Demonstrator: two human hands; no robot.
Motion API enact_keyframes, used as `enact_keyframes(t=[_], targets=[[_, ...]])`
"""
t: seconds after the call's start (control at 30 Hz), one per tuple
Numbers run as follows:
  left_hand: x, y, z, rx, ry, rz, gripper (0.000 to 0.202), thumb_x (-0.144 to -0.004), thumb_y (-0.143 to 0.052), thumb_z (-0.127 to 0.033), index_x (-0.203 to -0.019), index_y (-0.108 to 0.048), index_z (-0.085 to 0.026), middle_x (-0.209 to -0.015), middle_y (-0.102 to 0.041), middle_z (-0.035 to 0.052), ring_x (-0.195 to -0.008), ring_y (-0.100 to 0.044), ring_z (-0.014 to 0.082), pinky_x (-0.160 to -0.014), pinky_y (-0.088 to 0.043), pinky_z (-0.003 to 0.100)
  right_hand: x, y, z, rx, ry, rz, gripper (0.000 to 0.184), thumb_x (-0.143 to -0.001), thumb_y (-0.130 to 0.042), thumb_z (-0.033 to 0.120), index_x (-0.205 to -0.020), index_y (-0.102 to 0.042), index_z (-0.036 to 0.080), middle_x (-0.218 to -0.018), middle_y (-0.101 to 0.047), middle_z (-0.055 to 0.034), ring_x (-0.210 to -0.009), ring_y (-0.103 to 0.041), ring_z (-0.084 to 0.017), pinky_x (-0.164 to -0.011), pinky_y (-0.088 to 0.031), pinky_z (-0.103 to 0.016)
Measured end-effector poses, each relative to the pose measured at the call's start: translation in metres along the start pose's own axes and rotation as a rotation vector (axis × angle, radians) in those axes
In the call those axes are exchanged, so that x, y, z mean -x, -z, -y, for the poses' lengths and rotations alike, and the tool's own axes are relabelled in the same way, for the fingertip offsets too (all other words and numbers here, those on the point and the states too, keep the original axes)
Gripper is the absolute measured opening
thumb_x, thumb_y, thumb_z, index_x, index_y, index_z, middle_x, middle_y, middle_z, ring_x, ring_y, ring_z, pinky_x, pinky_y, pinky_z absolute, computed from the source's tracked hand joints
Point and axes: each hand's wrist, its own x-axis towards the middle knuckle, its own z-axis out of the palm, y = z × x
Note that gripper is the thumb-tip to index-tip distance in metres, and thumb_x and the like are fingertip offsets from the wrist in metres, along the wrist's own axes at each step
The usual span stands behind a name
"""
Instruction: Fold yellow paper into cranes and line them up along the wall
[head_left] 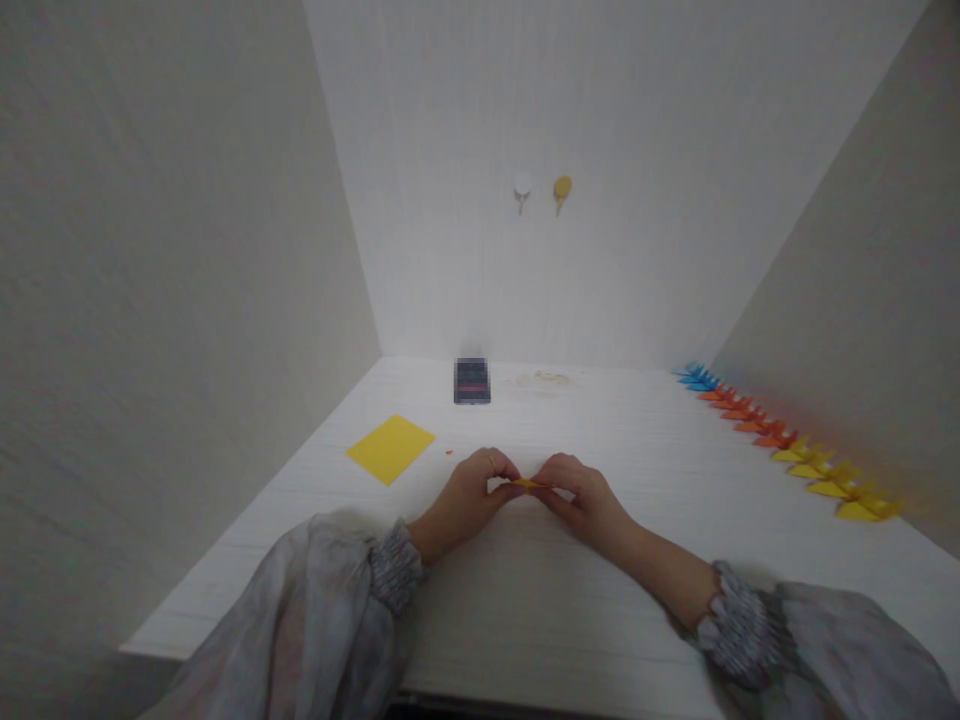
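Between my two hands is a small piece of folded yellow paper (528, 484), mostly covered by the fingers. My left hand (481, 486) pinches its left end with thumb and fingers; a ring shows on one finger. The other end is pinched by my right hand (583, 492), so the fingertips of both hands nearly meet. Both hands are just above or on the white table (510, 620); I cannot tell which. Left of my left hand a flat yellow paper sheet (390, 449) lies on the table.
A row of folded paper cranes (754, 420), blue, orange and yellow, runs along the right wall. A dark phone-like object (472, 382) lies near the back wall. A tiny orange scrap (449, 452) is by the sheet. Two hooks (562, 188) are on the back wall.
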Motion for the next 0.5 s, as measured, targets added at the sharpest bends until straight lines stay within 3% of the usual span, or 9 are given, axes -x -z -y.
enact_keyframes(t=[0.13,0.23,0.5], targets=[[-0.001,-0.003,0.003,0.228,0.124,0.043,0.014,-0.072,-0.057,-0.028,-0.073,-0.051,-0.015,-0.067,-0.056,-0.0012,-0.064,-0.051,0.0104,-0.062,-0.042,0.025,0.002,-0.001,0.001,-0.082,-0.103,-0.005,0.011,-0.08,-0.05,0.027,-0.085,-0.057,0.02,-0.078,-0.062,-0.0042,-0.075,-0.056,-0.016,-0.068,-0.044,-0.031],[-0.002,-0.007,0.007,0.448,0.209,0.021,0.026,-0.067,-0.063,-0.026,-0.082,-0.044,-0.017,-0.066,-0.053,-0.0041,-0.057,-0.051,0.0083,-0.053,-0.042,0.022,0.003,-0.004,-0.001,-0.23,-0.206,-0.018,0.017,-0.079,-0.052,0.028,-0.094,-0.049,0.021,-0.083,-0.062,-0.0032,-0.077,-0.058,-0.016,-0.07,-0.045,-0.03],[0.0,-0.006,0.007,0.499,0.19,-0.028,0.029,-0.065,-0.064,-0.025,-0.085,-0.044,-0.017,-0.071,-0.05,-0.0042,-0.055,-0.051,0.0066,-0.046,-0.043,0.019,0.004,-0.01,-0.004,-0.372,-0.271,-0.048,0.018,-0.078,-0.053,0.03,-0.093,-0.047,0.022,-0.076,-0.061,-0.0003,-0.072,-0.057,-0.014,-0.069,-0.044,-0.028]])
